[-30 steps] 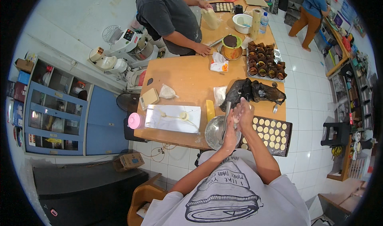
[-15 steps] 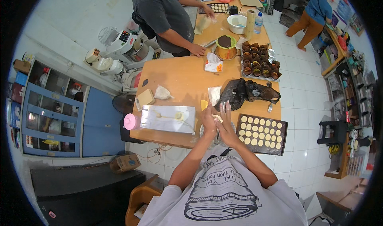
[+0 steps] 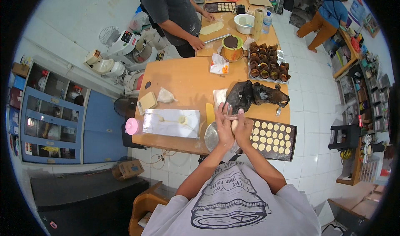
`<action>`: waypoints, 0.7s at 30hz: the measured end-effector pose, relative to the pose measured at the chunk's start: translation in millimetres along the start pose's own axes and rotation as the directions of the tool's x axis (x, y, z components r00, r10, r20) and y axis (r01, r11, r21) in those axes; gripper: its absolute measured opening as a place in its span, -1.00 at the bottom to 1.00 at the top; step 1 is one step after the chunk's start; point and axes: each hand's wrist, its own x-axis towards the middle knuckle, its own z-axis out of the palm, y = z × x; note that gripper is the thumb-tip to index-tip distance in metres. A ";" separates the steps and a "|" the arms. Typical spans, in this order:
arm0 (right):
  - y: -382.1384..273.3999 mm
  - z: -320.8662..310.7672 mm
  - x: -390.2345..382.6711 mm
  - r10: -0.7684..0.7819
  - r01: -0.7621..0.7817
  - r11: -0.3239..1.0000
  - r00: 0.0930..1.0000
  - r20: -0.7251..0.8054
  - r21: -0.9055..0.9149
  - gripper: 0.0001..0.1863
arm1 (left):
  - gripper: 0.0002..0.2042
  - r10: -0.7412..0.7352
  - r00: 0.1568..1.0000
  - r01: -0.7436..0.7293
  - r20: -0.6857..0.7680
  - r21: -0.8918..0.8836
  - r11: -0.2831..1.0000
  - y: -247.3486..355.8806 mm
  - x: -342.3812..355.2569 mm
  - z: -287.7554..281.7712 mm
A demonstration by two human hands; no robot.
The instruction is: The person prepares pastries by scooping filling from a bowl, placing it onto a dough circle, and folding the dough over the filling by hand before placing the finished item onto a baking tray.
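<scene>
My left hand (image 3: 225, 131) and my right hand (image 3: 243, 131) meet above the near edge of the table. Between the palms sits a small pale piece of dough (image 3: 235, 125), mostly hidden by the fingers. The left fingers curl upward around it, while the right hand closes against it with the thumb up. A round grey metal dish (image 3: 211, 137) lies partly under my left hand. Just beyond it is a yellow scraper (image 3: 209, 113). Right of my hands, a dark baking tray (image 3: 291, 152) carries rows of flat pale dough rounds (image 3: 268, 133).
Black plastic bags (image 3: 240, 97) and a tray of dark paper-cupped cakes (image 3: 266, 60) lie beyond my hands. A white board (image 3: 166, 122), pink jar (image 3: 133, 126) and scale (image 3: 147, 103) stand left. A co-worker (image 3: 177, 19) works at the far table; another person (image 3: 323, 19) stands far right.
My hands have gone from fingers stretched forward to curled around the dough. More of the metal dish and yellow scraper shows. The co-worker's flat dough sheet now lies spread on the far table.
</scene>
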 end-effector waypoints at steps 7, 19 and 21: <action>-16.4 -13.7 27.4 0.305 -0.175 0.703 0.950 -0.070 0.689 -0.50 | -0.34 0.056 0.972 -0.132 0.230 0.330 0.935 -0.6 -7.5 -6.5; 13.8 -2.8 -15.0 -0.085 0.129 0.989 0.908 0.411 -0.078 -0.34 | -0.70 0.204 0.975 -0.096 -0.084 0.674 0.732 8.9 -8.9 -21.7; 13.5 -9.5 -17.3 -0.127 0.204 0.967 0.905 0.407 -0.153 -0.39 | -0.70 0.319 0.943 -0.230 0.091 0.873 0.430 17.9 -11.6 -27.6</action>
